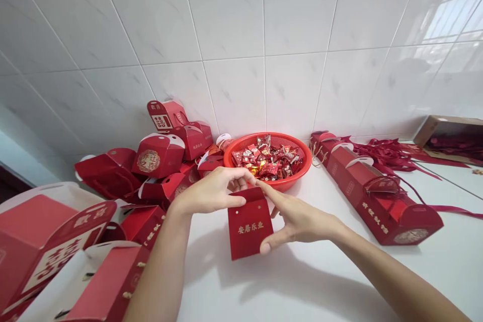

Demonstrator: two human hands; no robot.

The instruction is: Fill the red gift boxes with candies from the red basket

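Observation:
A red paper gift box (247,241) with gold characters and small punched holes stands in front of me on the white table. My left hand (215,188) is closed over its upper left edge, thumb on the front and fingers behind. From the other side, my right hand (298,216) takes hold of the box, its thumb at the front right edge and index finger along the top. The box's back and interior are hidden. Just behind it, a red plastic basket (307,161) holds many wrapped candies (267,158).
Folded red gift boxes (160,156) are piled at the left, some near my left forearm. A row of red boxes (347,181) with cord handles stands at the right. Dark red ribbons (381,153) and a cardboard box (430,133) lie beyond, against the tiled wall (234,90).

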